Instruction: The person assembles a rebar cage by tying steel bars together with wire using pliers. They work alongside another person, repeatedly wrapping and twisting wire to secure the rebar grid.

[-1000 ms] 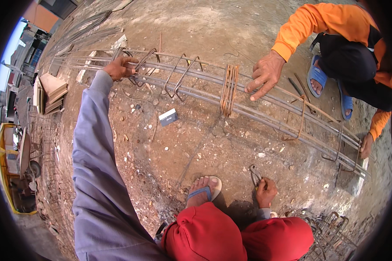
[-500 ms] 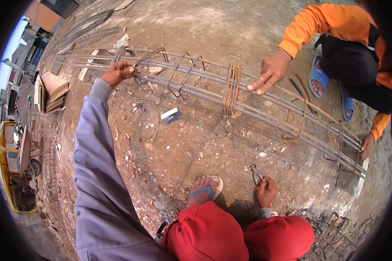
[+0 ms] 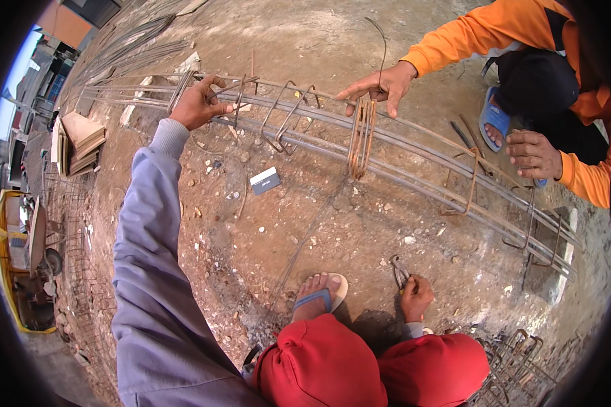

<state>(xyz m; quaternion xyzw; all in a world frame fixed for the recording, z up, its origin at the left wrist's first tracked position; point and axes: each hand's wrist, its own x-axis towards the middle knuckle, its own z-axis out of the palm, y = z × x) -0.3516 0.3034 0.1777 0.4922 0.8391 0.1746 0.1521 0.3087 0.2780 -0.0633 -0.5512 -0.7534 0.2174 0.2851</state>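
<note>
Rebar cage (image 3: 414, 148) in loose form lies slantwise across the dirt ground (image 3: 305, 224) ahead of us, its long steel bars running from upper left to lower right through several spaced stirrups. Our left grip (image 3: 198, 108) is partly open over the bars at the left, thumb and fingers parted beside the nearby bent stirrup (image 3: 240, 95); we cannot tell whether it has hold of anything. Our right grip (image 3: 415, 298) is closed around the handles of metal pincers (image 3: 399, 269), low beside our knees and well apart from the bars.

Across from us, a co-worker's hand (image 3: 385, 87) spreads its fingers over the bars, just above a bundle of rusty stirrups (image 3: 362, 141), with a thin wire (image 3: 383, 44) rising beside it. That person's other hand (image 3: 533, 154) is near the bars, apart from them. Between our left grip and our sandalled foot (image 3: 316, 298), a small grey-and-white box (image 3: 265, 180) lies on the ground.
</note>
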